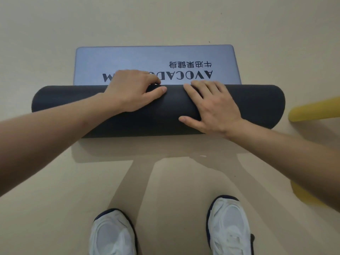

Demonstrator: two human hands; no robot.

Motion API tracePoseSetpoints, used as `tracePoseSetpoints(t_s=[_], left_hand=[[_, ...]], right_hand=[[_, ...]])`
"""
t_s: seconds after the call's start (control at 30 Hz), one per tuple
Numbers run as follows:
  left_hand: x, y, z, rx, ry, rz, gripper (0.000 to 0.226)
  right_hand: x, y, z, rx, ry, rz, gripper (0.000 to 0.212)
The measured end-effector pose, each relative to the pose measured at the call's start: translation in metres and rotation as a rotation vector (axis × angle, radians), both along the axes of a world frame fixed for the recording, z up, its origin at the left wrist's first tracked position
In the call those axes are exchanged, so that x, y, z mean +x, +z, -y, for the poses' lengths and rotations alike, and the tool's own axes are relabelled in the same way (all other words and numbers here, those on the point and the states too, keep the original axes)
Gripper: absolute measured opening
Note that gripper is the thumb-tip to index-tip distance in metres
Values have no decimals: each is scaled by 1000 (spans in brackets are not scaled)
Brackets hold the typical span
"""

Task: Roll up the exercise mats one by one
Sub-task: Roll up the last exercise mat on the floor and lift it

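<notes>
An exercise mat lies on the floor, mostly wound into a thick dark roll (253,105) across the middle of the view. Beyond the roll a short flat stretch of the mat (128,56) shows its grey-blue face with black printed lettering, upside down to me. My left hand (132,91) rests palm down on the top of the roll, left of centre, fingers curled over its far edge. My right hand (215,105) lies flat on the roll right of centre, fingers spread toward the far edge. Both hands press on the roll.
A yellow rolled object (312,111) lies on the floor just right of the roll's end, with more yellow (305,197) below my right forearm. My two white shoes (112,234) (230,227) stand on the beige floor (165,19) near the bottom.
</notes>
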State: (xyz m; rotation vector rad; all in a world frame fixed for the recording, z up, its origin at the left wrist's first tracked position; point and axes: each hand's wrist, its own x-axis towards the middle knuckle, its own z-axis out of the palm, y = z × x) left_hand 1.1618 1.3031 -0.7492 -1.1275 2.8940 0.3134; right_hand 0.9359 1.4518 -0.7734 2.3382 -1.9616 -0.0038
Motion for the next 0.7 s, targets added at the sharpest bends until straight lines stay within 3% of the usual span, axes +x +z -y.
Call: tracePoseSetpoints(t_s=[0.1,0.17,0.4,0.53,0.7], left_hand=[[5,5,-10,-165,10,-151,55],[12,2,-21,-207,-26,-155,51],[23,-10,-42,-239,8,-44,72],[25,-20,-26,-250,-59,111,92],[13,-16,14,-194,-100,150,91]], right_hand=[[-9,4,21,41,0,56,87],[-15,6,36,105,-13,91,87],[-33,12,80,272,-74,226,84],[-37,6,95,26,-152,133,82],[-29,-5,74,-251,-118,201,63]])
